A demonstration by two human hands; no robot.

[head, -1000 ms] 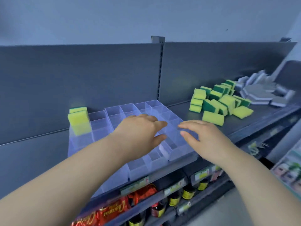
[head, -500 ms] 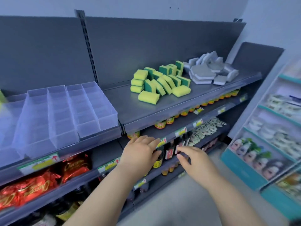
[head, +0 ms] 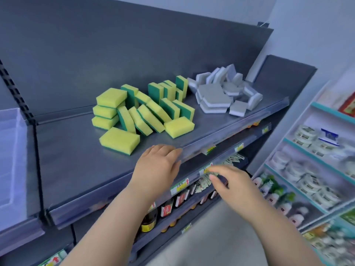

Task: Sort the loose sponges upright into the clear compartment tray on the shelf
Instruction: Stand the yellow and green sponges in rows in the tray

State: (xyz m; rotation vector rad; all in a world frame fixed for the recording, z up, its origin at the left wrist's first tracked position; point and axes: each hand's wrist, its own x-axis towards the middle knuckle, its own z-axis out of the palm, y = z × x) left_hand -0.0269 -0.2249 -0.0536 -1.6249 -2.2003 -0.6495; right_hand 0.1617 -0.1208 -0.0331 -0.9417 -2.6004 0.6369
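The clear compartment tray (head: 11, 160) sits at the far left edge of view, well to the left of both hands, and only its right end shows. It rests on the grey shelf (head: 76, 150), across an upright post from the section that the hands are at.

The yellow-and-green sponges (head: 146, 110) lie loose in a heap on this shelf, beyond the left hand (head: 156, 169) and away from the tray. Some lie flat, some are stacked, and several lean on edge against one another. The nearest flat sponge (head: 119, 140) lies yellow side up just beyond and to the left of the left hand's knuckles, not touching them.

The left hand is palm down with its fingers straight and relaxed. It holds nothing, and its fingertips lie at the shelf's clear front lip.

Bottles (head: 167, 208) stand on a lower shelf below the left wrist, behind price labels (head: 179, 187).

The right hand (head: 236, 191) hovers lower and to the right of the left, in front of the lower shelves, apart from every sponge. It is blurred, with its fingers loosely spread and nothing in them. Small sachets (head: 203, 182) lie just past its fingertips.

Grey-and-white sponges (head: 215, 96) are piled far beyond the right hand, beside the yellow heap. A teal-edged rack (head: 317, 169) of packaged goods stands to that hand's right.
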